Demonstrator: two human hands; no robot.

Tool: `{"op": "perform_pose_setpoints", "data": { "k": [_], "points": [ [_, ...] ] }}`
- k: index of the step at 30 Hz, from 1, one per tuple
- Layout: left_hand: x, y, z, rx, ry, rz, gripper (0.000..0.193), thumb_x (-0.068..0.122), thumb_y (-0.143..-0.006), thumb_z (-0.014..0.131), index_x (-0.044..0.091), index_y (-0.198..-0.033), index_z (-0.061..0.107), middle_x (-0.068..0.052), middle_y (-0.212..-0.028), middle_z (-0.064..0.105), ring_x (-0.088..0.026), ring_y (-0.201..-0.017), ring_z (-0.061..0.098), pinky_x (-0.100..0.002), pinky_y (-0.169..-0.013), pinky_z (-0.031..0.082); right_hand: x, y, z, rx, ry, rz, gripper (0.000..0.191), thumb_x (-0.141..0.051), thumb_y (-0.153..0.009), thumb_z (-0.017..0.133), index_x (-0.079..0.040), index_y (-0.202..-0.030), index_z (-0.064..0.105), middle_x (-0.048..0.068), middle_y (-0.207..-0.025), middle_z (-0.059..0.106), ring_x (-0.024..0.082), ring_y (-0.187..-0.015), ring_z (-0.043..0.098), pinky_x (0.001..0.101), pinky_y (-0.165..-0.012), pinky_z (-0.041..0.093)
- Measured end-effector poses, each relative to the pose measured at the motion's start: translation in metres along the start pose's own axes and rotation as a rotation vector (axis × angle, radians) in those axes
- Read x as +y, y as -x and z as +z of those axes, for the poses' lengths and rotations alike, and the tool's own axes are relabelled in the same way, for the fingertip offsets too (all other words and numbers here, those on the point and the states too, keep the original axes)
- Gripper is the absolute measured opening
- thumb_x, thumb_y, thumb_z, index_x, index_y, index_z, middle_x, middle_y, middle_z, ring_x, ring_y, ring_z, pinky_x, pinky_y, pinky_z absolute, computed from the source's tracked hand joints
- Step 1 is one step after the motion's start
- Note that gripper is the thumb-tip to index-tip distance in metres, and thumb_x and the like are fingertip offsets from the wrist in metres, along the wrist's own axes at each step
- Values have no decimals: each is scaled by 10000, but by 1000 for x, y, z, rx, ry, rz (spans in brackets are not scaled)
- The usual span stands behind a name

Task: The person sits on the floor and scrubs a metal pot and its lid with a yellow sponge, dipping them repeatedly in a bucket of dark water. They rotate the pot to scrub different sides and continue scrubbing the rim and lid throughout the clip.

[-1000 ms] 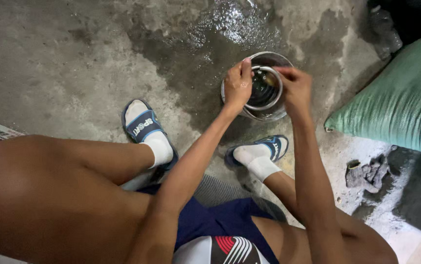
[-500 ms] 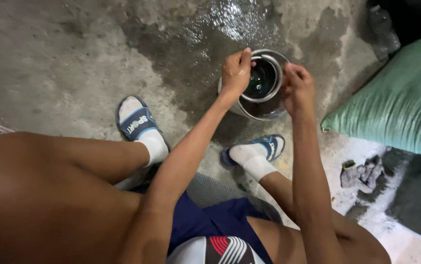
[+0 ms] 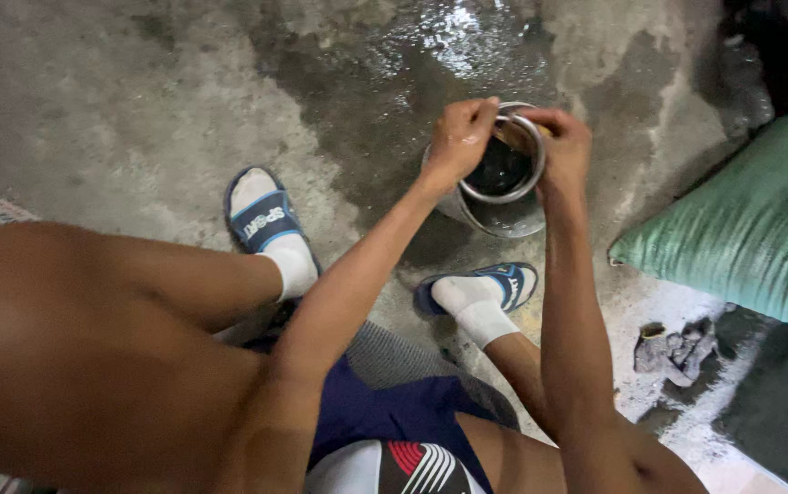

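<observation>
Item: round steel pot (image 3: 495,206), standing on the wet concrete floor (image 3: 138,101) just ahead of the person's feet, dark contents showing inside. Left hand (image 3: 460,139) is gripping the near-left rim, fingers curled closed over it; right hand (image 3: 561,144) is clasping the right rim, fingers likewise closed on the metal. Risks, judged: the wet rim is likely slipping under the fingers, and the pot seems to be tilting a little, so the contents could be spilling onto the floor; the glistening puddle (image 3: 467,37) beyond is making footing slick. Surroundings: blue slide sandals with white socks, left (image 3: 264,220) and right (image 3: 490,284), sitting close below the pot; a green sack (image 3: 742,229) is crowding the right side; a crumpled dark rag (image 3: 678,348) is lying near it.
</observation>
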State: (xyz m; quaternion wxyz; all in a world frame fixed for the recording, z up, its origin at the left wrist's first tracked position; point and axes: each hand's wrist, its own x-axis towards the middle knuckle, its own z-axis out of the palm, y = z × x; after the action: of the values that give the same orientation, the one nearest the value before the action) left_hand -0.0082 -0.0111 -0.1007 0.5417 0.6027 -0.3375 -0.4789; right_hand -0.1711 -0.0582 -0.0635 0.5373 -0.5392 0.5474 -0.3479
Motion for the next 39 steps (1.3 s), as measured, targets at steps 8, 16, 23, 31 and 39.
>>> {"op": "perform_pose_setpoints", "data": {
  "k": [8, 16, 23, 31, 39],
  "points": [
    [-5, -7, -10, -6, -28, 15, 472, 421, -983, 551, 36, -781, 733, -87, -621, 690, -138, -571, 652, -388, -577, 489, -33, 36, -4, 40, 132, -142, 105, -51, -930, 837, 26, -986, 794, 20, -913, 647, 96, -764, 571, 237, -660, 429],
    [-7, -8, -18, 14, 6, 34, 476, 429, -1001, 565, 28, -805, 730, -111, -612, 652, -130, -599, 613, -383, -574, 489, -34, 5, 25, -123, 276, -202, 118, -47, -881, 825, -1, -987, 800, 18, -880, 695, 98, -807, 642, 231, -716, 497],
    [-7, -4, -26, -12, -37, 14, 447, 399, -985, 583, 45, -776, 760, -95, -601, 674, -116, -543, 621, -379, -558, 470, -13, 35, 19, 78, 117, -125, 118, -94, -913, 807, -2, -981, 781, 30, -898, 738, 92, -794, 664, 239, -754, 555],
    [2, -9, -31, -46, 12, 196, 454, 357, -1061, 602, -5, -806, 702, -73, -646, 575, -98, -585, 477, -353, -561, 427, -20, 31, 25, 70, 67, 34, 195, -145, -918, 800, 6, -1041, 789, 38, -881, 754, 85, -722, 638, 228, -645, 496],
    [2, -4, -34, -269, 291, 89, 441, 351, -1043, 616, -10, -835, 761, 89, -665, 566, -65, -624, 455, -312, -558, 361, -2, 64, 36, 289, 79, -64, 168, -140, -950, 777, 7, -1029, 803, 25, -896, 757, 68, -734, 592, 228, -645, 459]
  ]
}}
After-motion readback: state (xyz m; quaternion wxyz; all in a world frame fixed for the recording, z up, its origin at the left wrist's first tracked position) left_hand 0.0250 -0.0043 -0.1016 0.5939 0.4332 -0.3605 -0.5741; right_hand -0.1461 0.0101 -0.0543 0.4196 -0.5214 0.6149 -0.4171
